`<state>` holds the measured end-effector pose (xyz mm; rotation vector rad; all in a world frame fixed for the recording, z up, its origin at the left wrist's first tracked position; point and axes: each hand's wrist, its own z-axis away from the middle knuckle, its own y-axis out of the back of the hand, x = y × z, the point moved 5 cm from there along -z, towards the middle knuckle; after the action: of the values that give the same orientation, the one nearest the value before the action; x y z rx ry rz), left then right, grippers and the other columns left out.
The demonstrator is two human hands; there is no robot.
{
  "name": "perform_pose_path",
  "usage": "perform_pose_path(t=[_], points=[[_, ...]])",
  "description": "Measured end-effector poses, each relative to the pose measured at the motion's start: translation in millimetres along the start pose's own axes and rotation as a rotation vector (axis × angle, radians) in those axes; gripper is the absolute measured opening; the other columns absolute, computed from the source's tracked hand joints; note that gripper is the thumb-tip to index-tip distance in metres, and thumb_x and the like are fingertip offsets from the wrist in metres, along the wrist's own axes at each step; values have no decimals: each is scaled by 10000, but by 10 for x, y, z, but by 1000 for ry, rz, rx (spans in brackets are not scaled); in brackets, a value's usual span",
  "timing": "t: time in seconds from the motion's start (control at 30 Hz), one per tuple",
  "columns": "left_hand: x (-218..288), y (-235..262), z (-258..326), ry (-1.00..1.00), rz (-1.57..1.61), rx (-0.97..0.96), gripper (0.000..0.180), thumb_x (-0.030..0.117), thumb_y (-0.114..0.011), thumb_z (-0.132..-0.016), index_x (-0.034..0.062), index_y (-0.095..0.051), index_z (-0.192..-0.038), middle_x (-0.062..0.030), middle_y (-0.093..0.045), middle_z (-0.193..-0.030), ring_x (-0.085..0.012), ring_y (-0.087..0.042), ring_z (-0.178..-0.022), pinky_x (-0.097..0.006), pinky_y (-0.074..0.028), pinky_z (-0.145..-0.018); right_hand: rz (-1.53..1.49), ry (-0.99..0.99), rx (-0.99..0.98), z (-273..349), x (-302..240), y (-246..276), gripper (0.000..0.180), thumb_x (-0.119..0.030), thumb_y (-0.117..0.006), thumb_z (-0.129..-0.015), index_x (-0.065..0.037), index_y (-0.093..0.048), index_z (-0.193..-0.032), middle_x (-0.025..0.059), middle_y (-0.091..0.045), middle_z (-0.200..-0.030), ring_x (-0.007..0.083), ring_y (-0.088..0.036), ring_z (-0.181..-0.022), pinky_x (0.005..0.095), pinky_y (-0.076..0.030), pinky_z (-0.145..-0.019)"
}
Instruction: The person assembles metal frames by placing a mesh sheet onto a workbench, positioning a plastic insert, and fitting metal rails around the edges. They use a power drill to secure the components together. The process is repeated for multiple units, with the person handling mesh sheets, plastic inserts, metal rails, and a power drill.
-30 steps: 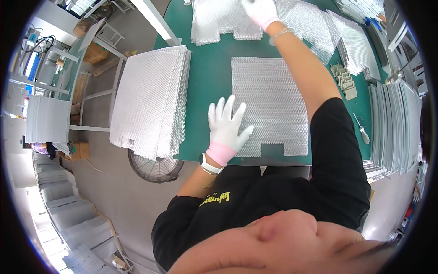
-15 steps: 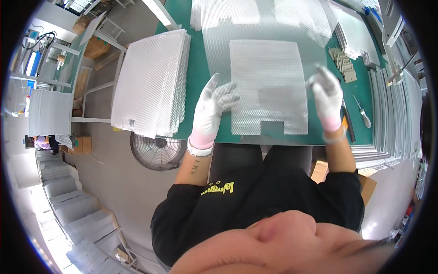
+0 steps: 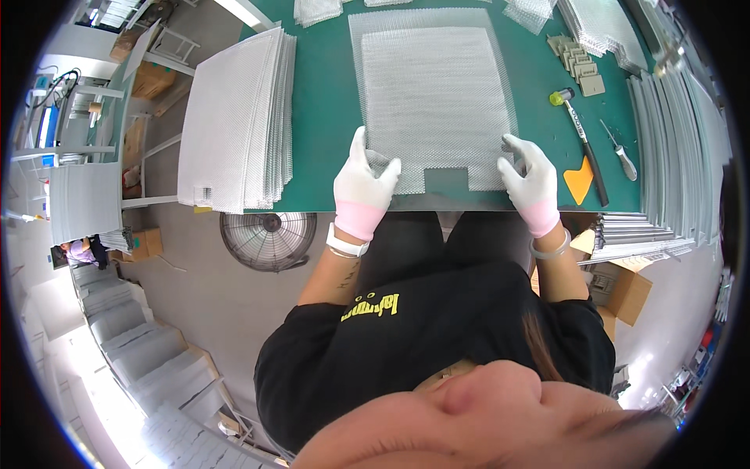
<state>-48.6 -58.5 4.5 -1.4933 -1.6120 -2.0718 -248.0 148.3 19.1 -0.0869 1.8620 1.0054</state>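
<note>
mesh sheet [image 3: 433, 102] lies flat on the green table [image 3: 324, 102]; gloved left hand [image 3: 363, 187] and right hand [image 3: 531, 180] pinch its near corners, fingers half curled.

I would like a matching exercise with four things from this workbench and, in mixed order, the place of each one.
Things:
1. mesh sheet
2. stack of mesh sheets
3. mallet
4. orange scraper

Places:
A. at the table's left edge
B. near the right hand, beside the mallet's handle
C. under both hands, in the middle
D. right of the mesh sheet, yellow head

Pairs: 1-C, 2-A, 3-D, 4-B
</note>
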Motion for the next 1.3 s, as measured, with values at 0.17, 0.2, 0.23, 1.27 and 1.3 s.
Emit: perform_pose_path(t=[0.17, 0.2, 0.23, 1.27, 1.3], points=[[-49, -83, -29, 40, -113, -91, 788, 297, -760, -824, -48, -413, -1442, -196, -684, -995, -305, -686, -831, -395, -553, -761, 58, 18, 0, 14, 100, -58, 368, -99, -705, -834, -19, -667, -1191, 150, -680, -1041, 302, -651, -837, 343, -528, -785], [-84, -101, -32, 20, -136, -82, 789, 301, -759, -824, -47, -413, -1442, -212, -681, -1030, -324, -688, -861, -398, -555, -772, 73, 18, 7, 20, 101, -67, 371, -102, -707, -831, -26, -667, -1192, 148, -675, -1040, 307, -653, -841, 348, -529, -790], [-100, -104, -29, 3, -160, -72, 790, 305, -758, -824, -45, -413, -1443, -228, -679, -1064, -342, -690, -892, -402, -557, -783, 86, 18, 11, 27, 99, -77, 375, -105, -710, -828, -34, -666, -1194, 146, -671, -1039, 313, -654, -846, 353, -531, -794], [-1, -143, -293, -522, -613, -233, 722, 328, -764, -789, 104, -518, -1429, -204, -416, -1513, -438, -364, -1392, -565, -248, -1170, 526, -2, 392, -2027, 1001, 1333, 502, -472, -595, -923, -51, -692, -1178, 209, -682, -1192, 389, -658, -1081, 422, -529, -909], [8, -147, -328, -513, -613, -242, 712, 332, -762, -790, 99, -524, -1420, -209, -404, -1518, -443, -358, -1395, -564, -237, -1175, 588, -117, 418, -2346, 1246, 1495, 593, -515, -597, -913, -3, -661, -1203, 253, -680, -1154, 399, -653, -1089, 439, -524, -921]])
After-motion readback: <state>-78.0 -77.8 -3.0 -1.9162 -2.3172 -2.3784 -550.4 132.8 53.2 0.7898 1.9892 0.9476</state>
